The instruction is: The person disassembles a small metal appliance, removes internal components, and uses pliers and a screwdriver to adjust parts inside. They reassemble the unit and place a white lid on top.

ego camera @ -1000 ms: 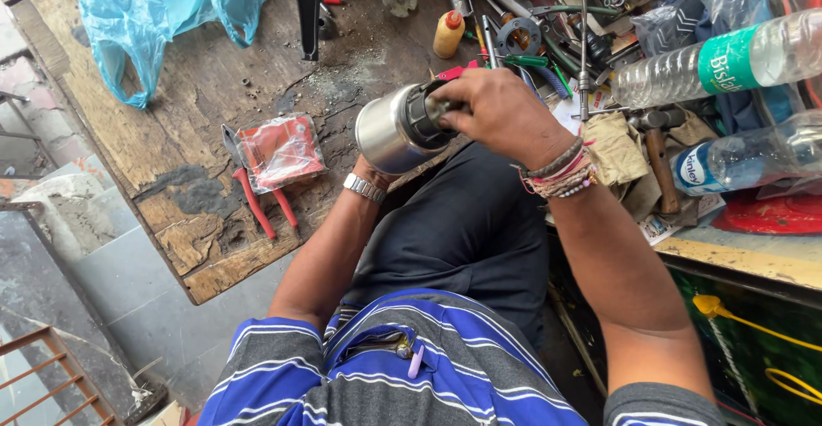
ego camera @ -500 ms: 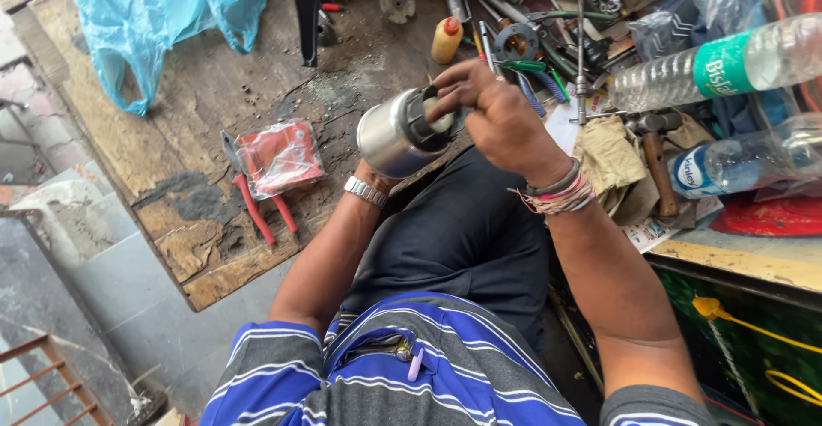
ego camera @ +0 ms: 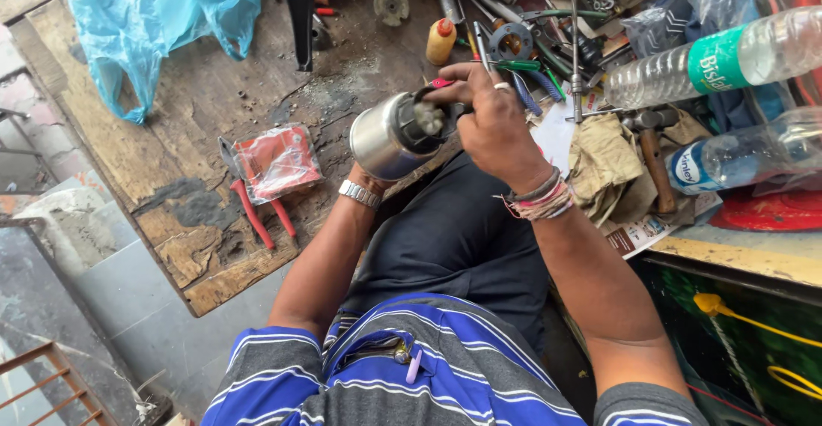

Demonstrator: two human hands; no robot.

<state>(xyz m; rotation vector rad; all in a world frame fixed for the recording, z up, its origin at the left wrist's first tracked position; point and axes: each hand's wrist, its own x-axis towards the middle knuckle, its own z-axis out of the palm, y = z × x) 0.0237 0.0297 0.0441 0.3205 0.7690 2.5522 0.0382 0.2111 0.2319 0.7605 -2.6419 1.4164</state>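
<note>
A shiny metal cylinder [ego camera: 385,137], like a small motor housing, is held over the edge of the wooden workbench [ego camera: 171,178]. My left hand [ego camera: 370,179] is mostly hidden under it and grips it from below; a metal watch sits on that wrist. My right hand [ego camera: 488,118] is at the cylinder's open end, fingers curled around a dark part with a pale toothed piece showing there. A ring is on one finger and thread bands circle the wrist.
Red-handled pliers [ego camera: 253,212] and a red packet [ego camera: 278,162] lie on the bench left of the cylinder. A blue plastic bag [ego camera: 145,23] is at the far left. Several tools, a small yellow bottle [ego camera: 440,41] and two water bottles [ego camera: 728,58] crowd the right side.
My right hand has shifted on the cylinder's end, uncovering the pale toothed piece. The cylinder stays held in about the same spot.
</note>
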